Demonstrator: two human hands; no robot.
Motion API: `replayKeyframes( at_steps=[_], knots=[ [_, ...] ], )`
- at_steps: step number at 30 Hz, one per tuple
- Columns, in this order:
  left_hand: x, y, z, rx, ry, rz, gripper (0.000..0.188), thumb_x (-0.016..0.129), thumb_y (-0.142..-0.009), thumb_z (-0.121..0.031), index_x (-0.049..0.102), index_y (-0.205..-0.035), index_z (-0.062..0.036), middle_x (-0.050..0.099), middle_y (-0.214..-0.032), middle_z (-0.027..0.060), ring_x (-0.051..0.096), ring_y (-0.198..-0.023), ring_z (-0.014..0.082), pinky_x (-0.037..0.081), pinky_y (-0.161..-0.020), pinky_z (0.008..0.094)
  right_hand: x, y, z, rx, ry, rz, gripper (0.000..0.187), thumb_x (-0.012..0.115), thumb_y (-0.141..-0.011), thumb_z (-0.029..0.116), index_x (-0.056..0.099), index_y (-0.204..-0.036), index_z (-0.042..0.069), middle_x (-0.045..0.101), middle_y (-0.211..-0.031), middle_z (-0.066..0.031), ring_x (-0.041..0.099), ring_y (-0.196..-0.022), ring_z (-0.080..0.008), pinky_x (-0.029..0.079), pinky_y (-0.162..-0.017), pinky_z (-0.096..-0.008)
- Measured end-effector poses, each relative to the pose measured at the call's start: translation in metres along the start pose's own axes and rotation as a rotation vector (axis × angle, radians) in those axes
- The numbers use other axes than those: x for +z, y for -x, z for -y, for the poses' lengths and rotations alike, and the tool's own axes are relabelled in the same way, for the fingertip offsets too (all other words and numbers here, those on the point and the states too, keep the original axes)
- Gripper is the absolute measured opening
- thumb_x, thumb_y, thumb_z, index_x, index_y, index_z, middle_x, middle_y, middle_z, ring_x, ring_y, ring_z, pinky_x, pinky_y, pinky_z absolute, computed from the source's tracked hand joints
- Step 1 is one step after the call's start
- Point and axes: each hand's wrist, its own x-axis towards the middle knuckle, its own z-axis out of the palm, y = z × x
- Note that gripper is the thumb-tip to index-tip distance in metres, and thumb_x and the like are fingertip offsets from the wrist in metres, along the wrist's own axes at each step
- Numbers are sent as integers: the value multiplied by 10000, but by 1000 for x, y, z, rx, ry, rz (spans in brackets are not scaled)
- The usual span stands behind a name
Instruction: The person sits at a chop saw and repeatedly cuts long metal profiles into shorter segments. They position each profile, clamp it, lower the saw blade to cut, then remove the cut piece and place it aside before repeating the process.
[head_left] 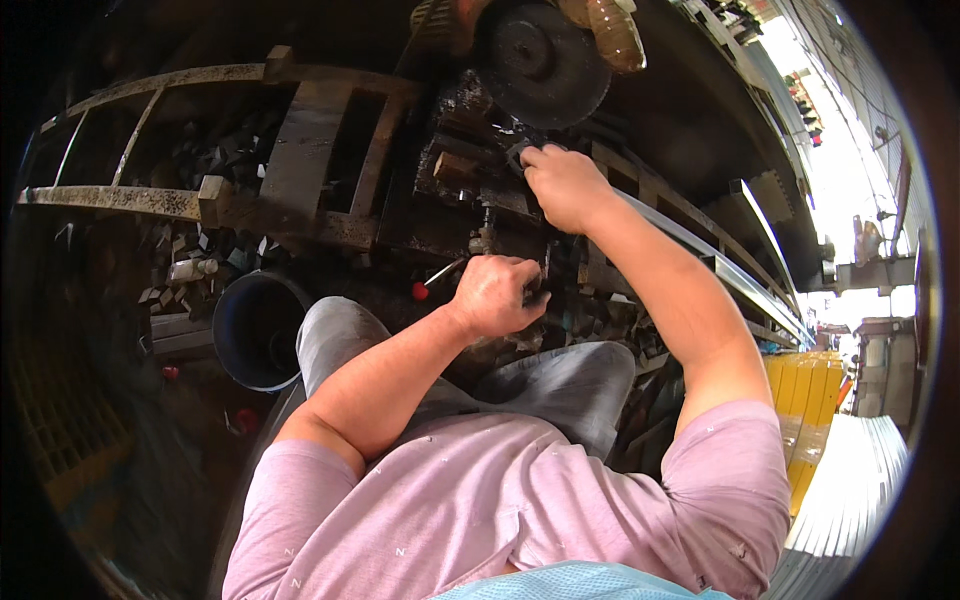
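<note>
A cut-off saw with a large dark round blade (540, 62) stands ahead of me. My left hand (492, 298) is closed around the handle of the saw's clamp, just below the threaded clamp screw (486, 232). Out from beside this hand sticks a thin rod ending in a red knob (420, 291). My right hand (562, 188) reaches farther forward, just below the blade. Its fingers are closed at a dark piece (517, 158) by the clamp jaws; what exactly they grip is hidden. A wooden block (455, 166) lies left of the jaws.
Long pale metal profiles (755, 288) run off to the right. A ladder-like metal frame (130, 200) extends left over many small metal offcuts. A dark bucket (262, 330) stands beside my left knee. Yellow panels (805, 400) and white corrugated sheets (850, 485) are at right.
</note>
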Motion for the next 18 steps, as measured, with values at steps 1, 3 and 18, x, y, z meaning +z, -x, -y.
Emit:
replayKeyframes(
  at_steps=[1, 3, 18],
  knots=[
    [1, 0, -1, -23, -11, 19, 256, 880, -820, -253, 687, -818, -85, 743, -793, 118, 749, -734, 369, 611, -673, 468, -1, 21, 6, 51, -96, -80, 128, 762, -891, 102, 809, -986, 30, 706, -1270, -87, 699, -1158, -319, 605, -949, -431],
    [2, 0, 0, -49, 6, 47, 276, 864, -826, -298, 701, -867, -79, 749, -825, 132, 751, -778, 387, 609, -709, 499, -1, 66, 22, 138, -275, -165, 135, 776, -908, 129, 796, -995, 29, 710, -1256, -101, 701, -1147, -336, 604, -951, -444],
    [7, 1, -4, -79, 16, -13, 148, 874, -875, -91, 745, -900, -23, 771, -818, 120, 776, -744, 278, 599, -690, 366, 215, 245, 47, 958, -924, 178, 472, 856, -924, 432, 827, -1201, 51, 802, -1154, -256, 754, -1139, -445, 607, -999, -502]
  ],
)
